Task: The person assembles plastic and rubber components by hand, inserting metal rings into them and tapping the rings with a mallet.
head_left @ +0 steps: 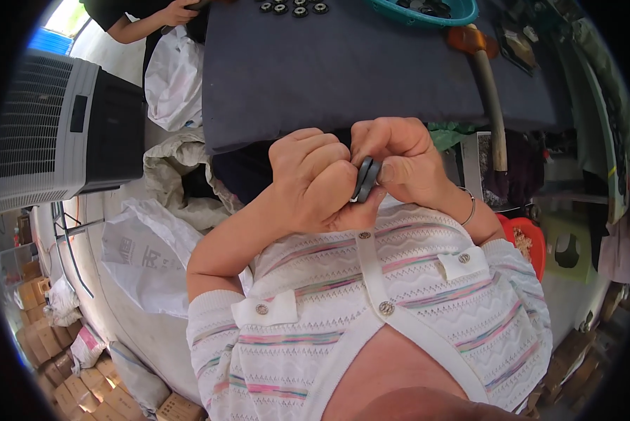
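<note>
Taking the dark-covered table (343, 77) as our landmark, we find the grooved dark wheel (366, 180) just off its near edge, on the side toward the chest, held up in the air and tilted nearly on edge. We judge it light and stiff, probably hard plastic or rubber, not easily broken, though its smooth rounded rim might slip if we pinched it at a slant. We would take hold across the two flat faces or around the rim, keeping fingertips clear of the groove. The wheel sits between our hands: our left hand (313, 181) lies against its left side, fingers curled into a loose fist, its thumb reaching beneath; our right hand (401, 156) is partly closed from the right, thumb pressed to the near face, forefinger bent above. Both seem to grip it, yet we cannot tell what the left's hidden fingertips touch.
</note>
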`<action>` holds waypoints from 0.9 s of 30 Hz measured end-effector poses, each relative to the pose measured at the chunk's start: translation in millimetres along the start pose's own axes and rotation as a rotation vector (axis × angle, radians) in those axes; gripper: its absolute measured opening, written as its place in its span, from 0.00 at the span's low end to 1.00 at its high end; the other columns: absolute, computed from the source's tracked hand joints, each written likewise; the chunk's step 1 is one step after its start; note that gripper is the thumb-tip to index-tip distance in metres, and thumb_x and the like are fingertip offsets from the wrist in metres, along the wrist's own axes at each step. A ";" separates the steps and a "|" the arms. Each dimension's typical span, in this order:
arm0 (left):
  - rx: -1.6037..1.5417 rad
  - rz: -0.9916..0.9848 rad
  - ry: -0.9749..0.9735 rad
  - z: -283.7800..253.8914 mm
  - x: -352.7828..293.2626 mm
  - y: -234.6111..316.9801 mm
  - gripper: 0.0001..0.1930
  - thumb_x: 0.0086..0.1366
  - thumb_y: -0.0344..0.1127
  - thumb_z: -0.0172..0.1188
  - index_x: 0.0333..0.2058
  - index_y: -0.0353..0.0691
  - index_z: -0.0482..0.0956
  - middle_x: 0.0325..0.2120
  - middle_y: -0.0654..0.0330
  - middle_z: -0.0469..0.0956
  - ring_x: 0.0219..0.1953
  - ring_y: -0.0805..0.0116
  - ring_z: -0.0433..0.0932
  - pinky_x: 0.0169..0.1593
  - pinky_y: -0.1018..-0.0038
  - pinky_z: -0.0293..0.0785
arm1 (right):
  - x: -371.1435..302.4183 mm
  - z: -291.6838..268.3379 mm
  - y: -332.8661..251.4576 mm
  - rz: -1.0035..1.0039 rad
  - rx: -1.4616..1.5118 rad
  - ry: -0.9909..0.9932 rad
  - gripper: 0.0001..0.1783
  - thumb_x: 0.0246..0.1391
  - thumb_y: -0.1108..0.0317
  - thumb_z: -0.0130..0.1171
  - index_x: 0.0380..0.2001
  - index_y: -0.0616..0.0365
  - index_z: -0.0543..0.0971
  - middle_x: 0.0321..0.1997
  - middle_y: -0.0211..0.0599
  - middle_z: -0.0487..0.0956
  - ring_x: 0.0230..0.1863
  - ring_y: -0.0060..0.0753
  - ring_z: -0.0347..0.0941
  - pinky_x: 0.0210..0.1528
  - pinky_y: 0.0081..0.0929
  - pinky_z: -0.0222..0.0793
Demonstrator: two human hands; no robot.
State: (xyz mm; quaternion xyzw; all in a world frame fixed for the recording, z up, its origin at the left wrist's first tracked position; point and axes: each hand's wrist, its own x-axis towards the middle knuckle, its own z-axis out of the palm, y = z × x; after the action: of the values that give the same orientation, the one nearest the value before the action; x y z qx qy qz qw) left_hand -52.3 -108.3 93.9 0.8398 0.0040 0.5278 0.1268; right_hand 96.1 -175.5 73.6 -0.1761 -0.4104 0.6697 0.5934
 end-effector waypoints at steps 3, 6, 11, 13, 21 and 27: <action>0.028 -0.021 -0.042 1.2 -4.9 -12.4 0.18 0.45 0.35 0.64 0.14 0.42 0.60 0.12 0.63 0.61 0.11 0.68 0.61 0.15 0.75 0.56 | 10.5 -13.8 11.2 -0.153 0.050 -0.067 0.10 0.52 0.73 0.59 0.36 0.67 0.75 0.35 0.38 0.74 0.38 0.25 0.71 0.41 0.21 0.70; -0.019 -0.103 -0.027 2.7 -13.4 -20.2 0.14 0.46 0.34 0.67 0.21 0.38 0.68 0.12 0.61 0.63 0.12 0.67 0.62 0.16 0.74 0.55 | 18.1 -23.2 14.4 -0.191 0.003 -0.049 0.11 0.51 0.73 0.59 0.38 0.67 0.75 0.38 0.37 0.74 0.39 0.25 0.72 0.42 0.20 0.69; -0.028 -0.283 -0.003 2.8 -26.7 -20.4 0.15 0.43 0.34 0.69 0.24 0.38 0.70 0.16 0.60 0.69 0.16 0.67 0.68 0.18 0.75 0.61 | 22.1 -35.9 22.1 -0.208 -0.040 -0.052 0.11 0.51 0.77 0.57 0.39 0.67 0.76 0.40 0.37 0.73 0.40 0.25 0.72 0.45 0.19 0.70; 0.034 -0.294 0.022 5.1 -33.5 -22.2 0.14 0.44 0.32 0.68 0.26 0.37 0.71 0.18 0.59 0.72 0.17 0.66 0.70 0.19 0.75 0.63 | 21.9 -40.5 24.4 -0.207 -0.107 -0.021 0.11 0.50 0.79 0.57 0.39 0.67 0.76 0.41 0.37 0.73 0.42 0.26 0.72 0.46 0.19 0.70; -0.110 -0.538 -0.015 7.4 -40.7 -44.4 0.09 0.51 0.28 0.64 0.30 0.34 0.74 0.20 0.61 0.72 0.19 0.75 0.70 0.24 0.81 0.65 | 14.4 -42.4 -0.2 -0.283 -0.829 0.184 0.15 0.46 0.80 0.59 0.41 0.63 0.76 0.39 0.37 0.74 0.38 0.27 0.74 0.39 0.21 0.72; -0.056 -0.968 -0.455 0.6 -46.0 -109.5 0.11 0.54 0.38 0.61 0.25 0.34 0.77 0.18 0.55 0.75 0.20 0.62 0.74 0.27 0.70 0.69 | -11.1 -107.2 -64.8 -0.401 -2.009 0.713 0.15 0.45 0.71 0.61 0.40 0.58 0.76 0.40 0.42 0.74 0.40 0.45 0.73 0.41 0.34 0.69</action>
State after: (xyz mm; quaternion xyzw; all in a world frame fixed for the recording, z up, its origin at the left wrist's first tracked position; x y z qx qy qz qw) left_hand -58.2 -8.9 29.1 0.8314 0.3494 0.2136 0.3755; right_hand 218.2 -152.0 55.6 -0.6957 -0.5966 -0.1712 0.3616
